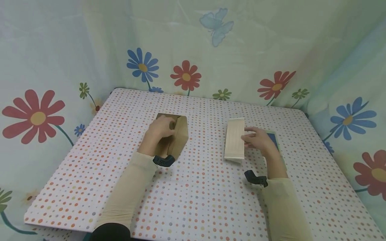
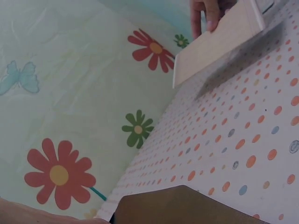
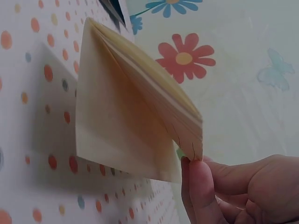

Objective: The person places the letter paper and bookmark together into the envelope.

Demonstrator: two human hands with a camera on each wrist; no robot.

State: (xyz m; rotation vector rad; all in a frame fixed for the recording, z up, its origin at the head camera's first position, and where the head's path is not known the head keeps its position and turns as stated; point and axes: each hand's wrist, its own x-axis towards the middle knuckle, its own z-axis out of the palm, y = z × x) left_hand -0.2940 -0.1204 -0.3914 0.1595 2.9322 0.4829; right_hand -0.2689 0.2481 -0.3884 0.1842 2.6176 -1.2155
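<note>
Cream booklet [image 1: 234,139] in right hand [image 1: 258,140]

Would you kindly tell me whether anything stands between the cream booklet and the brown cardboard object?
Nothing visible stands between them: only dotted tablecloth separates the cream booklet in the right hand from the brown cardboard object. The left hand, though, covers part of the latter.

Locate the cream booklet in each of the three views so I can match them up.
Head: right of centre, upright, the right hand at its right edge; booklet.
Left wrist: top right, below the right hand's fingers; booklet.
Right wrist: centre, spread open, fingertips pinching its lower right corner; booklet.
Shared landmark: the pale blue butterfly on the backdrop.
</note>
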